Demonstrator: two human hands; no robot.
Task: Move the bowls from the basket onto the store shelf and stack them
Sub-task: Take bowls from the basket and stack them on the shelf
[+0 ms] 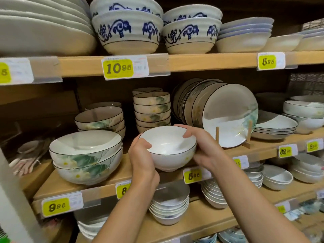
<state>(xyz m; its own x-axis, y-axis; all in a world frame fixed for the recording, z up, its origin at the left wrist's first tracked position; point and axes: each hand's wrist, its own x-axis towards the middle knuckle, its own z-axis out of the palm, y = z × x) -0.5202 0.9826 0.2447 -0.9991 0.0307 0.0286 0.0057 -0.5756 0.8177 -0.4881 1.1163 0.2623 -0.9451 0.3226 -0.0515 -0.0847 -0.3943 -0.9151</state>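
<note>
I hold a white bowl (167,148) with a thin dark rim in both hands, just above the front edge of the middle wooden shelf (122,174). My left hand (142,160) grips its left side, thumb over the rim. My right hand (201,146) grips its right side, with the thumb hooked over the far rim. Right behind the bowl stands a stack of several small bowls (152,109) with green leaf print. The basket is out of view.
Two large leaf-print bowls (85,158) sit stacked to the left, more bowls (101,118) behind them. Plates (228,114) lean on a wooden stand to the right. Blue-patterned bowls (128,30) fill the shelf above. More white bowls (170,206) sit on the shelf below.
</note>
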